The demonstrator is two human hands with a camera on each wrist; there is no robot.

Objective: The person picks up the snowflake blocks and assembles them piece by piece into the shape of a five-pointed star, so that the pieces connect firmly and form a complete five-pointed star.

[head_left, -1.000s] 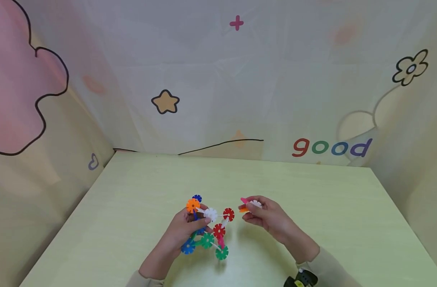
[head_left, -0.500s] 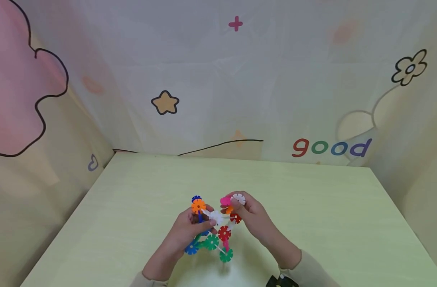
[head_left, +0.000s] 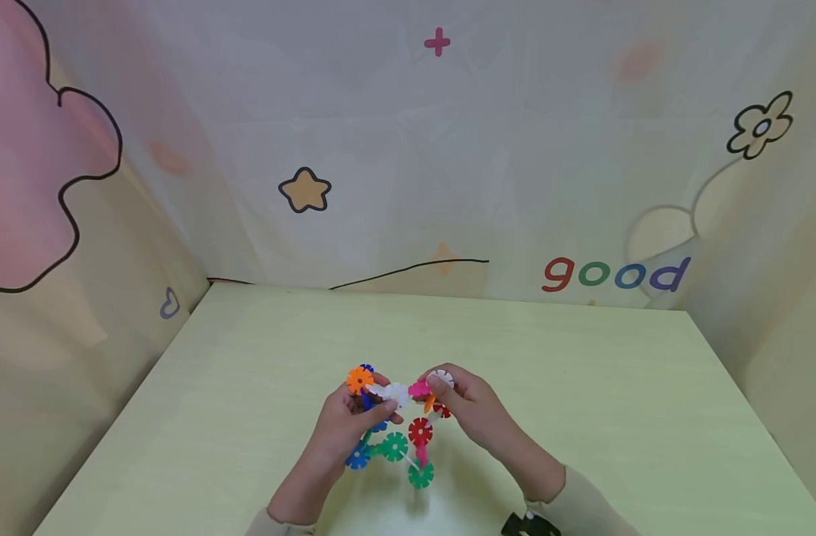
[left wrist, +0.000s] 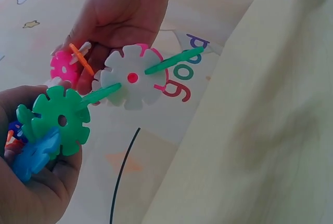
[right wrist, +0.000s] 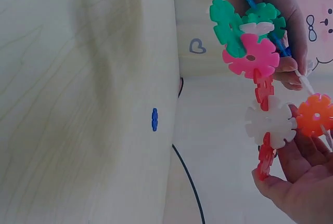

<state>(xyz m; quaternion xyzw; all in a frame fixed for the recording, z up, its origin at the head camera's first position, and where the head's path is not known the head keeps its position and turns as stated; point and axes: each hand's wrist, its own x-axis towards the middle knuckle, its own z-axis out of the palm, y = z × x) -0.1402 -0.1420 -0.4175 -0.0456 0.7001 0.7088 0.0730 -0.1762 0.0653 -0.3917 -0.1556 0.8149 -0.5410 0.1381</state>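
In the head view my left hand (head_left: 348, 420) holds a linked chain of colourful snowflake discs, its thumb on a white disc (head_left: 397, 394). An orange disc (head_left: 359, 380) stands at the chain's upper left; green discs (head_left: 394, 447) and a red disc (head_left: 420, 431) hang lower. My right hand (head_left: 471, 402) pinches a small cluster with a white disc (head_left: 443, 378), a pink disc (head_left: 418, 390) and an orange one. The pink disc is close against the chain's white disc; whether they interlock I cannot tell. In the right wrist view, my right thumb touches a red disc (right wrist: 266, 156) of the chain.
The pale table (head_left: 582, 417) spreads around both hands, and the chain hangs above it. A printed cloth backdrop (head_left: 394, 149) rises at the back and sides. In the right wrist view a small blue shape (right wrist: 154, 119) shows against the table.
My right hand has moved left with its cluster, from apart to meeting the chain at the white and upper red discs. The left hand stays nearly in place, still holding the chain.
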